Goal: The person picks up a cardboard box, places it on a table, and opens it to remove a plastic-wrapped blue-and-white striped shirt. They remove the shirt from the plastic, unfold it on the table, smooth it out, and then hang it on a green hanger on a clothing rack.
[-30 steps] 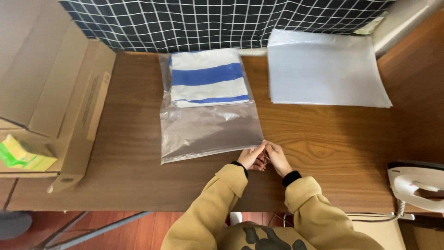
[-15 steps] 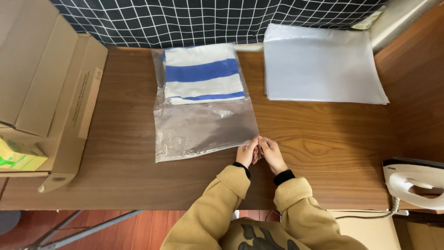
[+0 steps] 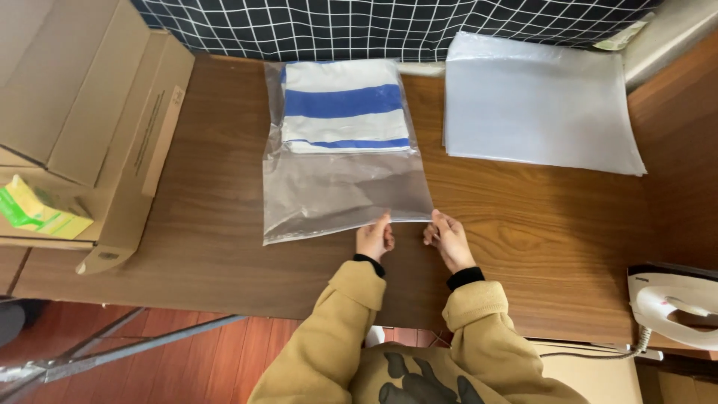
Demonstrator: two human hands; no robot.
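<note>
Both hands pinch the near open edge of the clear bag: left hand at 6 o'clock, right hand at the 5 o'clock corner, holding it flat on the bench. Folded striped cloth sits at the bag's 12 o'clock end.

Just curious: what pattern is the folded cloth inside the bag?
White with blue stripes, on the folded cloth; head view.

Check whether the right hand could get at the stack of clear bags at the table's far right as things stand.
Probably yes: the right hand is at the plastic bag's near edge, and only bare table lies between it and the stack of clear bags.
</note>
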